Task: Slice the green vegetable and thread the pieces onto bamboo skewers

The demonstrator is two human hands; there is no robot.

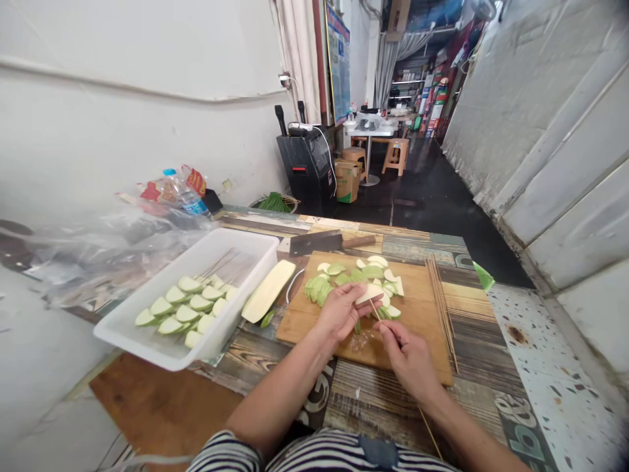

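My left hand [343,311] is closed on a pale vegetable slice [369,293] with green skin, perhaps zucchini or green eggplant. Between the fingertips of my right hand [410,357] is a thin bamboo skewer [427,426]; its upper end meets the slice, but how deep it goes is unclear. Both hands are above a wooden cutting board [417,328]. Cut slices [317,288] lie on the board beyond my hands, partly overlapping. Several loose skewers [442,305] rest along its right edge. At left, a white plastic tub [111,331] contains skewered slices [187,313].
A cleaver [315,243] lies behind the board. A large halved vegetable [268,292] sits between tub and board. Plastic bags [113,242] and a water bottle [191,196] are at far left. Beyond the table stand a black speaker [309,164] and a cardboard box [347,180].
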